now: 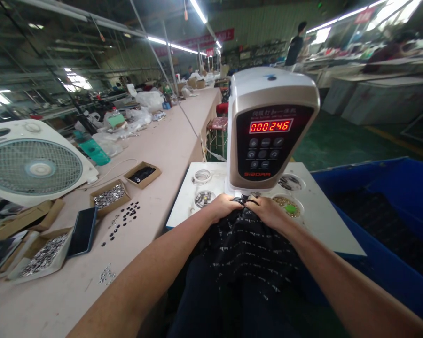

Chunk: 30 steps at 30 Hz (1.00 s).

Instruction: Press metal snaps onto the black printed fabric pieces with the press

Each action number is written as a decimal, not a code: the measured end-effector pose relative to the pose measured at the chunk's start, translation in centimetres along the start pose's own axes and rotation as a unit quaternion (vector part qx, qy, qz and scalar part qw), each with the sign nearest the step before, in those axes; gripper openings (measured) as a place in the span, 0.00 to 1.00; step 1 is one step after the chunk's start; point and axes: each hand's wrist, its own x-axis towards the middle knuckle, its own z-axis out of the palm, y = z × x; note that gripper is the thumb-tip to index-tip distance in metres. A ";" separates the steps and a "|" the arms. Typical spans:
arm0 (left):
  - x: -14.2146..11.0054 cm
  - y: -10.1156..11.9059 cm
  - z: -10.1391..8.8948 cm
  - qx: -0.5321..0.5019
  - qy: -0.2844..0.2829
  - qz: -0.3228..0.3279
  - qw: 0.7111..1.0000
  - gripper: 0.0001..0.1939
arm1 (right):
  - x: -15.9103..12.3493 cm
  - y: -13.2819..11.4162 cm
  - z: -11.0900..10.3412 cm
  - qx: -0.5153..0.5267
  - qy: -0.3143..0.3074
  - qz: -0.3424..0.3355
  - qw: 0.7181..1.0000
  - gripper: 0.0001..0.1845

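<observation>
A black garment [250,244] with rows of small white print hangs from the front of a snap-fastening machine [264,136] down over the lap. My left hand [223,207] is closed on the garment's upper edge, left of the point under the machine head. Just to the right, my right hand [268,210] pinches the same edge. The machine's red display reads 000246. Its head hides the working point and part of the fabric edge. Round wells in the white machine table [324,225] hold small metal parts, with a green piece [291,208] in one.
On the long table [137,244] at left are a fan [38,159], a phone [82,231], boxes of metal snap parts [109,196], a box of black parts [143,174] and loose black caps [127,213]. A blue bin [384,188] with dark fabric stands at right.
</observation>
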 end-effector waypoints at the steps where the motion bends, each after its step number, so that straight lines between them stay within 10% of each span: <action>1: 0.0 0.0 0.0 0.002 0.006 -0.001 1.000 0.06 | 0.1 0.0 0.1 -0.001 0.001 0.000 1.000 0.17; 17: 0.2 -2.2 -1.0 0.013 0.019 0.003 1.000 0.20 | -0.1 1.7 2.4 -0.048 0.063 0.009 0.997 0.17; 30: -0.1 -2.4 0.1 0.150 0.149 0.070 0.975 0.11 | -0.3 1.6 2.7 -0.125 0.033 0.007 0.992 0.20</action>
